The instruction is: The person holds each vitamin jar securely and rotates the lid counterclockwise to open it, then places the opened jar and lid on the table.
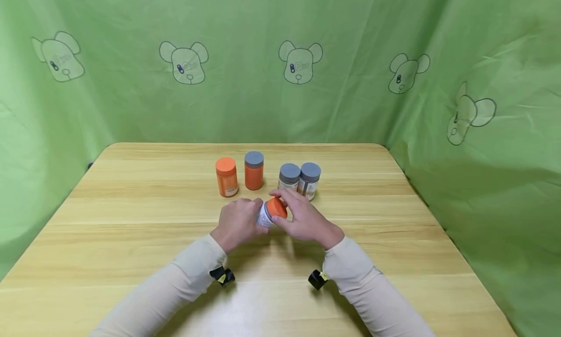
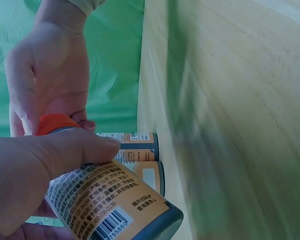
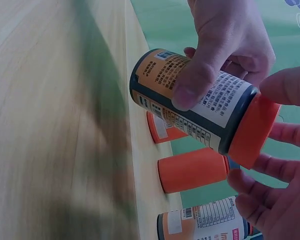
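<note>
My left hand (image 1: 238, 221) grips a dark jar with a printed label (image 3: 217, 107) round its body, thumb laid along the label. The jar tilts above the table, its dark base and barcode showing in the left wrist view. On its upper end sits an orange lid (image 1: 277, 208). My right hand (image 1: 307, 219) holds this lid, thumb on one side and fingers around the other. In the right wrist view, the lid (image 3: 254, 131) sits against the jar's dark neck.
Beyond my hands stand an orange jar with an orange lid (image 1: 227, 182), an orange jar with a grey lid (image 1: 254, 176), and two labelled jars with grey lids (image 1: 289, 172) side by side. Green curtains (image 1: 245, 103) surround the wooden table (image 1: 144, 200).
</note>
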Motion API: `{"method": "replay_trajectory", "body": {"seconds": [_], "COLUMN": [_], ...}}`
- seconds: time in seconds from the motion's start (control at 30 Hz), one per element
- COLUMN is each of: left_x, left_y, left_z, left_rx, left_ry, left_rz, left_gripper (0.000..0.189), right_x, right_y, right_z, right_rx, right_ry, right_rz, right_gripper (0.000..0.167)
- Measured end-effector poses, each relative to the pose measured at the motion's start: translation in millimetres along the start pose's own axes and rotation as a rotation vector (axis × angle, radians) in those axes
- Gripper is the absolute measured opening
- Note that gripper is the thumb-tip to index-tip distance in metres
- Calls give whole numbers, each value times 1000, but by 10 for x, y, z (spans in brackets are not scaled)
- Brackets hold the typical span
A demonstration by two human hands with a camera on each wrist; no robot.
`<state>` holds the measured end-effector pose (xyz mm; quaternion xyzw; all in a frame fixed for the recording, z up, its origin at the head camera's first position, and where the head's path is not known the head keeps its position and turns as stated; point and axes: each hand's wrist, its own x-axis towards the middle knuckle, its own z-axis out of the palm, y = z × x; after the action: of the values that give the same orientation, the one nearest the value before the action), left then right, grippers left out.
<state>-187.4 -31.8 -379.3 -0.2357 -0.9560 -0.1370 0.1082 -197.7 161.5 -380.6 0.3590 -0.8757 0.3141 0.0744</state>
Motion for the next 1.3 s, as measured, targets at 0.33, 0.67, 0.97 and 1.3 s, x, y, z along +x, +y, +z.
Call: {"method": "replay_trajectory", "body": {"seconds": [0.33,0.67,0.97,1.3], "left_x": [7,-3,-6,5], "left_y": [30,73,103,110], "left_z": [-10,28,57,61], "left_rx": [-19,-11,-18,-14], "left_ry": [-9,9,-11,-10], "left_rz": [-1,4,-6,-9], "left_gripper": [49,50,49,48], "right_x": [9,-51,-76,-82], "right_y": [-28,6,15,-2], "right_z": [11,6,5,-4], "right_rx": [-48,-26,-52,-33], "right_ry": [14,15,19,15], "right_rz": [74,8,76,84], "right_gripper": [45,46,49,48]}}
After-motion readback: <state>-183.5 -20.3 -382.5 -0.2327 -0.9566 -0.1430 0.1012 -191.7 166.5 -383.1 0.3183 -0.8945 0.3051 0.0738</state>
